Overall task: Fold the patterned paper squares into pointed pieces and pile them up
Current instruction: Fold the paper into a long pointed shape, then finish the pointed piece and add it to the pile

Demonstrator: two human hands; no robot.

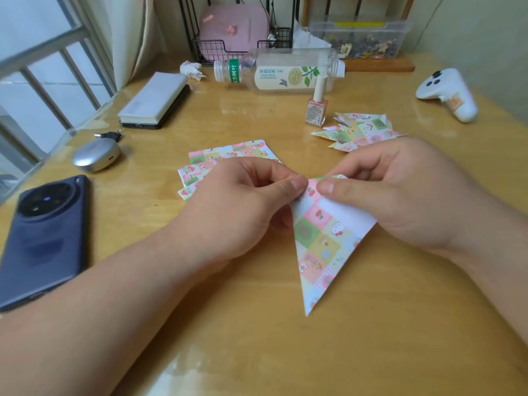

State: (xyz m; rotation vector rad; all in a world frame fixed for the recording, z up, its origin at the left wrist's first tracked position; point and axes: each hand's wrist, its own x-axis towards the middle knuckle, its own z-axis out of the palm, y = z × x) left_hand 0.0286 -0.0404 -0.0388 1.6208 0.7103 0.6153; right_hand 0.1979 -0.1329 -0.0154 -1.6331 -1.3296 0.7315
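The left hand [251, 207] and right hand [400, 195] meet, thumbs and forefingers pinching the top edge of a folded paper triangle [323, 244]. Its long point aims at the near edge of the table [257, 338], one flap showing plain white. Glossy bare wood surrounds the tip. Flat patterned squares [228, 151] lie fanned behind the left hand. Finished pointed pieces [363, 130] are piled behind the right hand, beside a nail polish bottle [317, 107].

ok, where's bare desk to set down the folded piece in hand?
Bare desk: the near strip below the folded piece; the gap between phone and paper squares; the band between squares and bottle. Crowded: far right, where nail polish, finished pile and controller sit close.
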